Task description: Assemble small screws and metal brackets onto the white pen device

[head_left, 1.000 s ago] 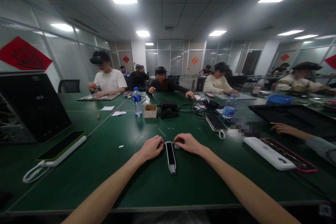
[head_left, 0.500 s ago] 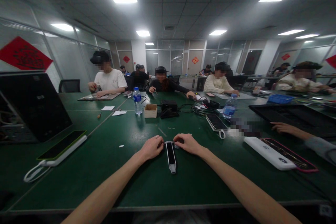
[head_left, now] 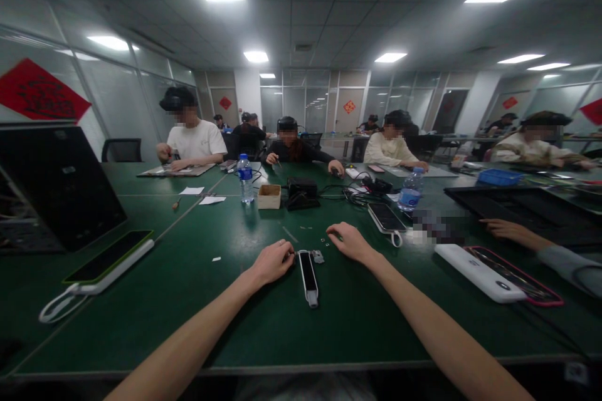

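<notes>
A narrow black-and-silver device lies lengthwise on the green table in front of me. My left hand rests at the device's far left end, fingers curled and closed against it. A small grey part sits just right of that end. My right hand hovers farther back and to the right, fingers bent down toward tiny specks on the table; what it pinches, if anything, is hidden.
A phone on a white power bank lies left, beside a black monitor. Another power bank and a pink-cased phone lie right, near a neighbour's hand. Water bottle, cardboard box and phone stand ahead. Several people sit opposite.
My right hand left the device's end and moved back and right toward the specks, uncovering the small grey part. The left hand stayed at the device.
</notes>
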The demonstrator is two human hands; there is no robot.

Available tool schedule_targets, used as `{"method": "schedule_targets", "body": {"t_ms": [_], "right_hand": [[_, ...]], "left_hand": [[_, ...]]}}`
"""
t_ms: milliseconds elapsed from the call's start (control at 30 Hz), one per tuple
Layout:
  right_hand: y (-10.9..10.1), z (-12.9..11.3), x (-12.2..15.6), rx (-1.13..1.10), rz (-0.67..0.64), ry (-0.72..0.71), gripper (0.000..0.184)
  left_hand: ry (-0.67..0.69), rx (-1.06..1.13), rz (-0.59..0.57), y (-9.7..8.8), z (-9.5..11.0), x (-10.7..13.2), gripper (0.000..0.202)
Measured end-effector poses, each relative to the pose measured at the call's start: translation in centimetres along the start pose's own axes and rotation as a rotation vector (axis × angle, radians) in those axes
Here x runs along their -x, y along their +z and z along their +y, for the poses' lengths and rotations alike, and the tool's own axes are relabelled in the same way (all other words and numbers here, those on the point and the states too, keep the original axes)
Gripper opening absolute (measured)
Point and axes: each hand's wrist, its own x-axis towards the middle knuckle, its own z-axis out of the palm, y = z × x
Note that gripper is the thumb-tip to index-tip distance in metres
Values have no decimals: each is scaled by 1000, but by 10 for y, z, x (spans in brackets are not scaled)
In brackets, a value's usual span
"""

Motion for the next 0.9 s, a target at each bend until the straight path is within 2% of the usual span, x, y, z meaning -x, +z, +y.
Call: {"method": "schedule_targets", "body": {"t_ms": [133,267,367,600,900], "right_hand": [[6,9,-2,78,-46,42,27],[14,0,-6,126,-112,36,28],[16,-7,-9,177,-112,54,26],[18,-15,-14,182,-161,184,19],[13,-24,-7,152,-167,143,16]], "left_hand": [[-6,15,-12,1,2,-1,16],[18,-7,6,2,3,0,17],[31,-38,24,1,3,1,17],[7,-37,38,-3,2,1,16],[-33,-10,75,-7,1,2,17]]}}
